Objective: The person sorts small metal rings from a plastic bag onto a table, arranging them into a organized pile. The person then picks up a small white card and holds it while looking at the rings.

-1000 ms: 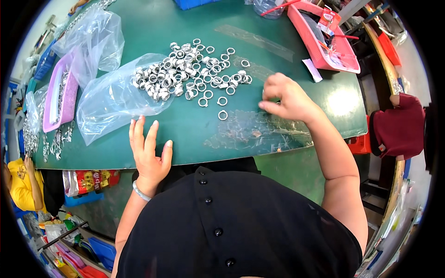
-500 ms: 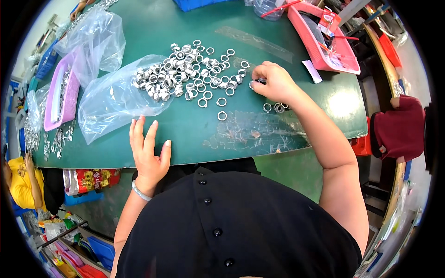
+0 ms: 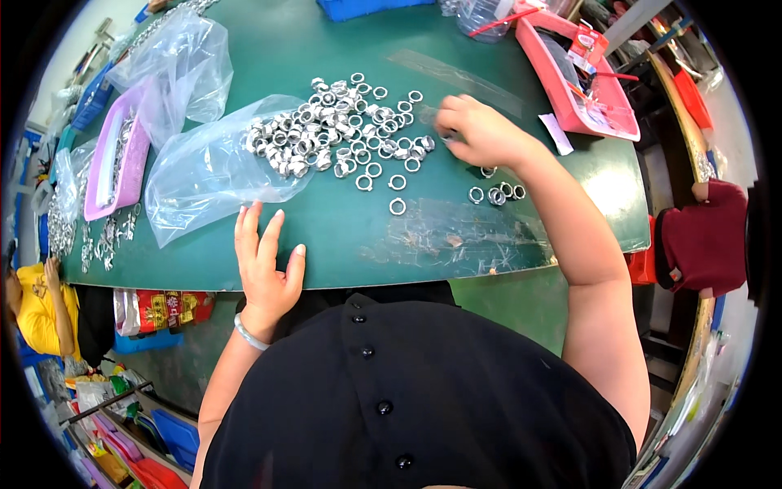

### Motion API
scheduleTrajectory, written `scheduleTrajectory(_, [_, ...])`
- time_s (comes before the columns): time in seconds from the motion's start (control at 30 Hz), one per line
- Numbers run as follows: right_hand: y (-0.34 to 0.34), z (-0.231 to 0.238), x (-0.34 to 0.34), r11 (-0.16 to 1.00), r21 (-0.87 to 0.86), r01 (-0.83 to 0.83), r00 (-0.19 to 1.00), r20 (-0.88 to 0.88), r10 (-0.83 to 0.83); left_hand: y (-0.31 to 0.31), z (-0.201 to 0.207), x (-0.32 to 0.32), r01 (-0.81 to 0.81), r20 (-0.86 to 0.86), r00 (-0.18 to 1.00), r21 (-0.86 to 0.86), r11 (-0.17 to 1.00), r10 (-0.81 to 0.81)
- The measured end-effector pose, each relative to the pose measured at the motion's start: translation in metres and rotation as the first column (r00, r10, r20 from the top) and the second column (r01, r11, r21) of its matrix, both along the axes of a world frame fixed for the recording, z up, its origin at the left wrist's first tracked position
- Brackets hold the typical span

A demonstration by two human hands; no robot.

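Observation:
A heap of silver metal rings [image 3: 318, 126] lies on the green table, with several loose rings spread to its right. My right hand [image 3: 485, 134] is just right of these, its fingers curled together; whatever they hold, if anything, is hidden. Close below it sits a small group of rings [image 3: 497, 196], apart from the heap. My left hand [image 3: 269, 265] lies at the table's near edge with fingers spread, holding nothing. A clear plastic bag [image 3: 195, 187] reaches under the left side of the heap, just beyond my left fingertips.
At the left stands a purple basket [image 3: 130, 175] with metal parts, beside another clear bag [image 3: 191, 69]. A pink tray [image 3: 603, 122] of odds and ends is at the far right. Clear tape [image 3: 464, 232] covers part of the near tabletop. A person in yellow [image 3: 45, 314] is at the left.
My right hand has shifted slightly up and left toward the loose rings. More rings now show in the small group below it. My left hand stays in place.

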State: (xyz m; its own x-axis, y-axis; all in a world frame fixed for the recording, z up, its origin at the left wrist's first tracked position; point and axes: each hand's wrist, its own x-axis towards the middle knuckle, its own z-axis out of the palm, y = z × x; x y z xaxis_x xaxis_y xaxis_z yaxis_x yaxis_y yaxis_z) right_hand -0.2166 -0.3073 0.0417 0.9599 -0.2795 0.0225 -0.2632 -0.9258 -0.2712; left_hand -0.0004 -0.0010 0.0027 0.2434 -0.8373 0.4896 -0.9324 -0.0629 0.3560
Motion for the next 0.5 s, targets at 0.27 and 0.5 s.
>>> scheduleTrajectory(0.27, [0.015, -0.005, 0.015, 0.989, 0.047, -0.143, 0.982, 0.134, 0.135, -0.001, -0.002, 0.0, 0.01, -0.007, 1.0, 0.025, 1.0, -0.009])
scheduleTrajectory(0.5, [0.01, 0.018, -0.003, 0.999, 0.05, 0.003, 0.954, -0.301, 0.012, 0.001, -0.004, 0.0, 0.0, -0.009, 1.0, 0.013, 1.0, 0.0])
